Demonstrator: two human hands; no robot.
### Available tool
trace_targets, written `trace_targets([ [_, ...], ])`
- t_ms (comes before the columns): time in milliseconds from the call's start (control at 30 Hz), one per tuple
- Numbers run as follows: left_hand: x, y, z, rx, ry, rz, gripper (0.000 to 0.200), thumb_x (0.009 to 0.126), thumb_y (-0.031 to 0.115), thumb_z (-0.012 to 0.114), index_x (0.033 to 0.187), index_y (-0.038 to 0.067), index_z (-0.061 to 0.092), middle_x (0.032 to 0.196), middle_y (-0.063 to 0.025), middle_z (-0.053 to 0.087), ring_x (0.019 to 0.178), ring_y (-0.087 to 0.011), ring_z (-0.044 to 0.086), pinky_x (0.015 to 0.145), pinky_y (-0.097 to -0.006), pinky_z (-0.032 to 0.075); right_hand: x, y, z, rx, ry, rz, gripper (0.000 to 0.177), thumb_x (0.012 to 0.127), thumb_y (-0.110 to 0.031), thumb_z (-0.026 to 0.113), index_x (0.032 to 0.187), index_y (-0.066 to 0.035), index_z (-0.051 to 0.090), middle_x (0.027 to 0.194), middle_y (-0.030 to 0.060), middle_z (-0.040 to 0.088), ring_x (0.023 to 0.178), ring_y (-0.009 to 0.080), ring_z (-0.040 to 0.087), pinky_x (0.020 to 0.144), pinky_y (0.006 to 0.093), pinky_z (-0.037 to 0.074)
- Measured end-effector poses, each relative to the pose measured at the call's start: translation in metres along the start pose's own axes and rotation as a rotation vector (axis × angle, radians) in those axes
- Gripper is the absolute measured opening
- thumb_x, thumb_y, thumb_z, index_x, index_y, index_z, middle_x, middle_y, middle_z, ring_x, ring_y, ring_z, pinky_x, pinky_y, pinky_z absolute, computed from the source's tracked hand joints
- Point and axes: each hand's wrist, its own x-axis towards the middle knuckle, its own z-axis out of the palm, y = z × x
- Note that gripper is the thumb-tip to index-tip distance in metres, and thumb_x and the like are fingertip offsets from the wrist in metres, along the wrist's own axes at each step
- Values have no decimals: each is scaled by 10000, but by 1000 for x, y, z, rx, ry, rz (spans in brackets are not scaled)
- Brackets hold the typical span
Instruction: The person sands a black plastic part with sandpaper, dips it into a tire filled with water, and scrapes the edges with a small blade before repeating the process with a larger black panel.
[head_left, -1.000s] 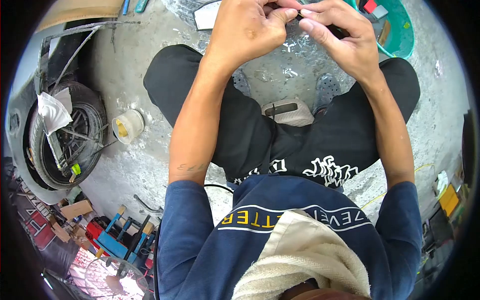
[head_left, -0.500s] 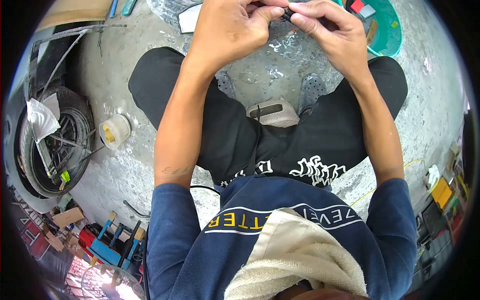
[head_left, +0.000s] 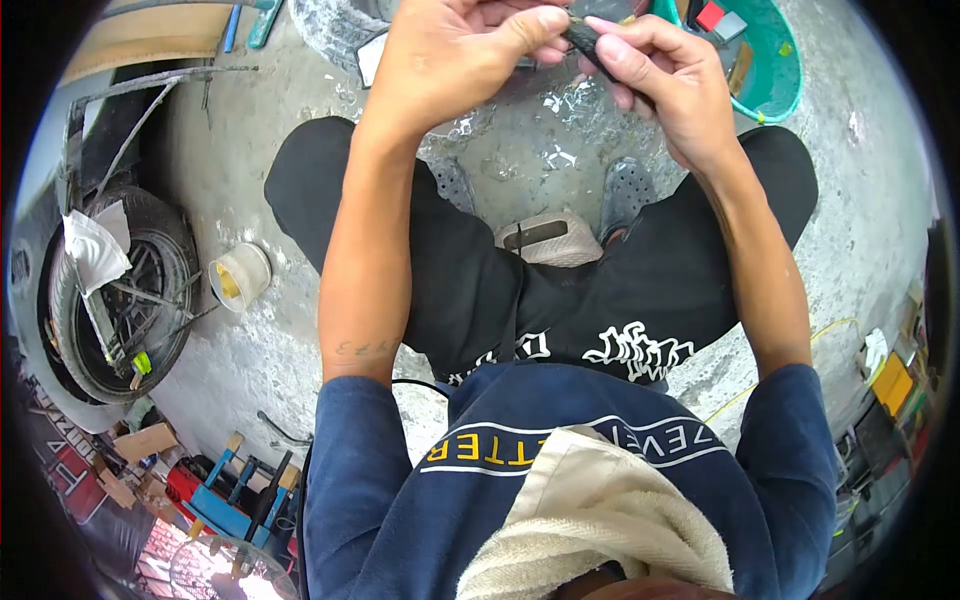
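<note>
Top of frame: left hand (head_left: pixel 450 60) and right hand (head_left: pixel 665 85) pinch a small black part (head_left: pixel 585 40), seemingly fitting it; steadiness needed next

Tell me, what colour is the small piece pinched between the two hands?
Black; the piece shows best in the head view.

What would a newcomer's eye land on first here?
Both hands meet at the top of the view, the left hand and right hand pinching a small dark part between their fingertips. A tyre sits at the left edge, and a teal basin rests on the concrete at top right.
</note>
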Motion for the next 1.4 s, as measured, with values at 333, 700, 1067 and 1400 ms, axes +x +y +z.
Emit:
trace_targets([
  [333, -6, -18, -99, 911, 92, 8, 565, 867, 244, 826, 1382, 108, 639, 1377, -170, 637, 1289, -305, 604, 1071, -419, 496, 16, -19, -109, -473, 274, 260, 293, 1021, -315, 650, 1097, -37, 705, 891, 40, 704, 612, 49, 534, 547, 206, 422],
  [700, -22, -114, -82, 1690, -1, 264, 688, 765, 135, 822, 1405, 306, 633, 1525, -231, 495, 1383, -419, 511, 1106, -479, 467, 38, 149, -267, -1375, -189, 230, 239, 807, -189, 717, 861, 43, 716, 807, 221, 733, 688, 260, 686, 694, 410, 530],
  [1067, -12, -51, -50, 1127, 32, -146, 574, 746, 299, 794, 1197, -48, 714, 1176, -282, 701, 1151, -398, 675, 1020, -408, 515, 12, -42, -94, -595, 403, 141, 162, 895, -147, 740, 990, -20, 775, 774, 37, 735, 693, 126, 640, 610, 318, 505],
  [1400, -1, -78, -43, 1179, -124, -81, 602, 713, 352, 915, 1183, 26, 730, 1132, -228, 732, 1004, -401, 715, 880, -440, 569, 5, 67, 39, -67, 396, -47, 191, 929, -113, 722, 1039, 39, 754, 820, 48, 742, 713, 113, 643, 674, 293, 520],
])
